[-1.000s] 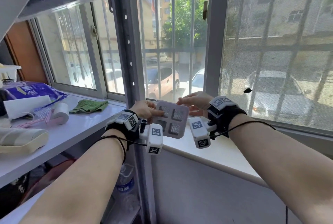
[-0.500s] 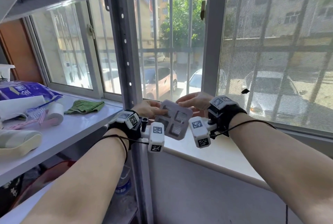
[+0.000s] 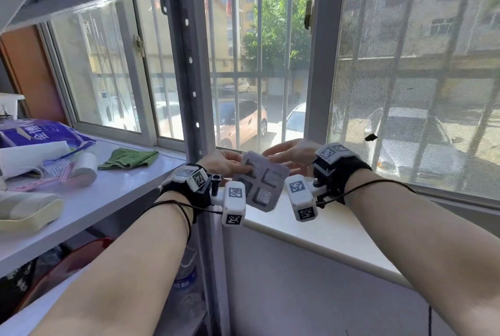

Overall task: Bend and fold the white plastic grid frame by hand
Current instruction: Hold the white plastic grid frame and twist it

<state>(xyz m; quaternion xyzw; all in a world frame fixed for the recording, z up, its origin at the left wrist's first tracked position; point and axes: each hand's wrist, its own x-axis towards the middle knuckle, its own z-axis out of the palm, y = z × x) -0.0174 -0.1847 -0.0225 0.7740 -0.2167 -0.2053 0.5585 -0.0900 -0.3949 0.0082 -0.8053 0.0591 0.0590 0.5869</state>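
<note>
Left hand [image 3: 224, 163]: raised in front of the window, fingers closed on the left edge of the grid frame [image 3: 260, 181], thumb lying across its near face. Forearm bare, reaching up from lower left; black wrist strap [image 3: 186, 189] with white marker blocks [image 3: 233, 203] carrying black-and-white square codes; thin black cord looped round the wrist

Right hand [image 3: 293, 154]: level with the left, fingers curled behind the frame's upper right edge, gripping it; fingertips mostly hidden behind the frame. Forearm bare, reaching up from lower right; matching black strap [image 3: 342, 173] and marker blocks [image 3: 301, 197], with a black cord trailing along the arm

Grid frame: white plastic, squarish with rounded corners, four square openings filled with fine mesh. Held in the air between both hands, above the windowsill [image 3: 324, 230], tilted with one corner lowest. Whether it is already bent cannot be told

Windowsill: pale, smooth, running below and to the right of the hands

Shelf [image 3: 113, 195]: white, to the left, on a grey metal upright [image 3: 189, 92] with a row of holes. Holds a folded green cloth [image 3: 128, 158], a white roll [image 3: 85, 166], a blue printed packet [image 3: 40, 133], a pink item [image 3: 40, 183] and a pale cushioned object [image 3: 24, 210]. A plastic bottle [image 3: 185, 279] stands lower down, beside the upright

Window: sliding panes on the left, metal bars [image 3: 235, 70] in the middle, mesh screen [image 3: 419, 78] on the right. Outside: parked cars [image 3: 240, 122], a green tree [image 3: 276, 32], apartment blocks, bright sunlight
</note>
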